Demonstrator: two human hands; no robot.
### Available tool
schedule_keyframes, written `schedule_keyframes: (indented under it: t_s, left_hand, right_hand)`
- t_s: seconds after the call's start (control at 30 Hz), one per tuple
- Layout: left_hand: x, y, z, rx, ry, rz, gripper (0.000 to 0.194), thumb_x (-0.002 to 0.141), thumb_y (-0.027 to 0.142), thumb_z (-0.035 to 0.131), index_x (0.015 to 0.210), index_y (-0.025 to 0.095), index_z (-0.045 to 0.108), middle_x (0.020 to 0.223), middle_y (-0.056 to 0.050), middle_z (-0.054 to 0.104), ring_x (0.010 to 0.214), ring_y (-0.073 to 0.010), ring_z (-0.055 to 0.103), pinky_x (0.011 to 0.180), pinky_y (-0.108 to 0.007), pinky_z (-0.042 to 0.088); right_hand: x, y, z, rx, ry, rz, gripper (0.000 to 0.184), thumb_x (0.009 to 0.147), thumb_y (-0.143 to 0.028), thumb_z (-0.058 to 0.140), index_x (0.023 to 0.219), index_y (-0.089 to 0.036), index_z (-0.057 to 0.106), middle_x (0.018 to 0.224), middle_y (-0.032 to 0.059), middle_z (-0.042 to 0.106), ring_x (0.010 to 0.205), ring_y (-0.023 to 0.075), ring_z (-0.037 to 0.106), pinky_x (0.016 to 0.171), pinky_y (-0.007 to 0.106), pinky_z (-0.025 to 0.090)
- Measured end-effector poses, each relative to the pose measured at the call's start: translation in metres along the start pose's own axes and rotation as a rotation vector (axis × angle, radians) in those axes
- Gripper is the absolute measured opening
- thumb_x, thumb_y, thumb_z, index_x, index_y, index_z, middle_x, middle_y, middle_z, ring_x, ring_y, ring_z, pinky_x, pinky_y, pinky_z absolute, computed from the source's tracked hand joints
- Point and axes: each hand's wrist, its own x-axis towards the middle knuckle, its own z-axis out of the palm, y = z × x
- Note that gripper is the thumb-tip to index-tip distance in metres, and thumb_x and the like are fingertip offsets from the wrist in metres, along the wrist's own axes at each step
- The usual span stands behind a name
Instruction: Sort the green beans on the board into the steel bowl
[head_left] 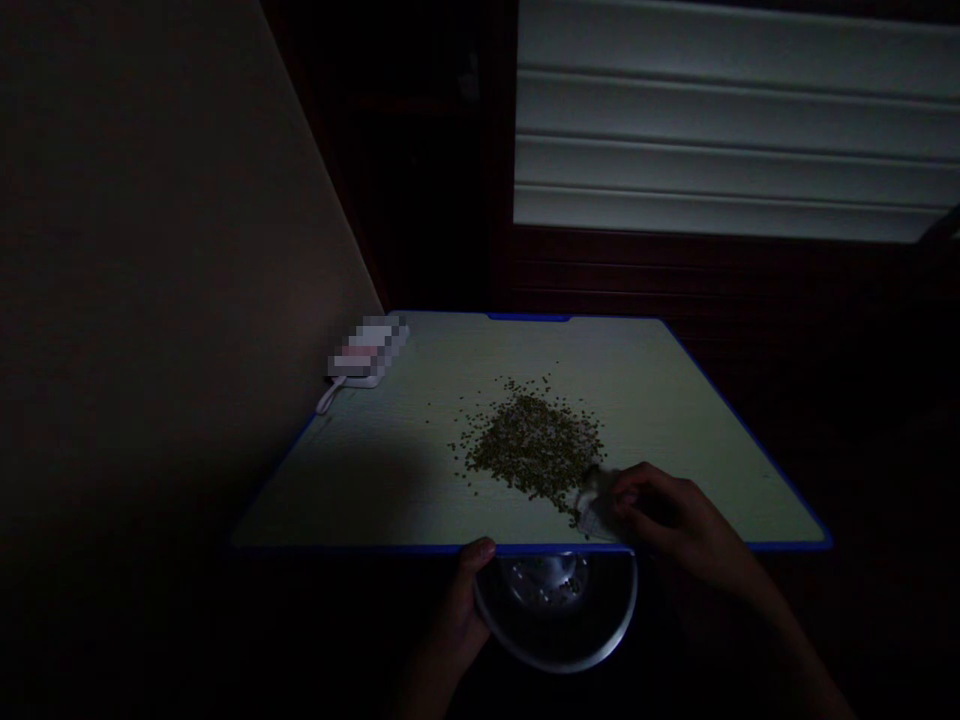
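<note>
A heap of small greenish-brown grains (534, 448) lies spread on a pale table with a blue rim (337, 548). My left hand (463, 605) grips the rim of a metal bowl (556, 612) held just under the table's near edge; a few grains lie inside it. My right hand (679, 525) rests on the table at the heap's near right corner, fingers curled around a small pale object (592, 497) that touches the grains. I cannot make out what that object is.
A white device with a cable (365, 362) lies at the table's far left corner against a beige wall (150, 300). Behind the table are dark wood panelling and a pale ribbed shutter (720, 120). The room is dim.
</note>
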Motion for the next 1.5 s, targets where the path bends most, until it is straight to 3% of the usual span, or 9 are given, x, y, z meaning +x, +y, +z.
schedule_keyframes:
  t_s: [0.33, 0.53, 0.8, 1.13, 1.3, 1.5]
  left_hand:
    - [-0.0009, 0.0, -0.0003, 0.017, 0.001, 0.0, 0.01, 0.075, 0.022, 0.07, 0.075, 0.014, 0.074, 0.069, -0.007, 0.079, 0.095, -0.0322, 0.073, 0.099, -0.046, 0.048]
    - [0.0014, -0.0008, -0.0033, 0.043, -0.024, 0.007, 0.018, 0.076, 0.027, 0.069, 0.084, 0.011, 0.074, 0.08, -0.011, 0.08, 0.098, -0.0331, 0.072, 0.1, -0.047, 0.047]
    - [0.0027, -0.001, -0.0039, -0.006, -0.019, -0.005, 0.017, 0.074, 0.022, 0.07, 0.085, 0.011, 0.075, 0.077, -0.011, 0.08, 0.095, -0.034, 0.072, 0.101, -0.049, 0.045]
    - [0.0012, -0.001, -0.0034, 0.072, -0.02, 0.017, 0.022, 0.077, 0.028, 0.068, 0.088, 0.01, 0.075, 0.084, -0.012, 0.08, 0.09, -0.0314, 0.073, 0.098, -0.046, 0.048]
    - [-0.0018, 0.001, 0.0006, 0.045, -0.008, 0.026, 0.016, 0.076, 0.025, 0.07, 0.084, 0.013, 0.075, 0.082, -0.009, 0.08, 0.085, -0.0289, 0.074, 0.099, -0.045, 0.048]
    - [-0.001, 0.0011, 0.0009, 0.062, -0.024, 0.016, 0.016, 0.074, 0.027, 0.071, 0.077, 0.011, 0.075, 0.075, -0.01, 0.08, 0.087, -0.0322, 0.074, 0.096, -0.046, 0.049]
  right_hand:
    - [-0.0008, -0.0011, -0.0012, 0.001, -0.023, -0.014, 0.014, 0.09, -0.034, 0.06, 0.098, -0.023, 0.062, 0.088, 0.0021, 0.068, 0.081, 0.0173, 0.064, 0.073, 0.028, 0.05]
    - [-0.0001, -0.0017, -0.0011, -0.022, -0.035, -0.004, 0.015, 0.09, -0.036, 0.06, 0.095, -0.022, 0.063, 0.085, 0.0022, 0.068, 0.079, 0.0173, 0.063, 0.07, 0.027, 0.05]
    - [-0.0007, -0.003, -0.0001, 0.026, -0.041, -0.011, 0.014, 0.09, -0.035, 0.06, 0.095, -0.023, 0.062, 0.084, 0.0011, 0.066, 0.078, 0.0164, 0.063, 0.071, 0.027, 0.049]
    - [0.0003, -0.0027, -0.0004, 0.021, -0.048, -0.008, 0.013, 0.09, -0.034, 0.061, 0.096, -0.023, 0.062, 0.087, 0.001, 0.067, 0.081, 0.0167, 0.063, 0.073, 0.028, 0.049]
    - [-0.0017, -0.0035, -0.0004, 0.029, -0.063, -0.015, 0.011, 0.09, -0.033, 0.062, 0.096, -0.024, 0.062, 0.087, 0.0006, 0.066, 0.081, 0.0162, 0.062, 0.073, 0.027, 0.048]
    - [-0.0017, -0.0028, 0.0004, 0.032, -0.064, -0.006, 0.01, 0.09, -0.032, 0.061, 0.096, -0.024, 0.062, 0.088, 0.0011, 0.068, 0.081, 0.0165, 0.063, 0.072, 0.027, 0.048]
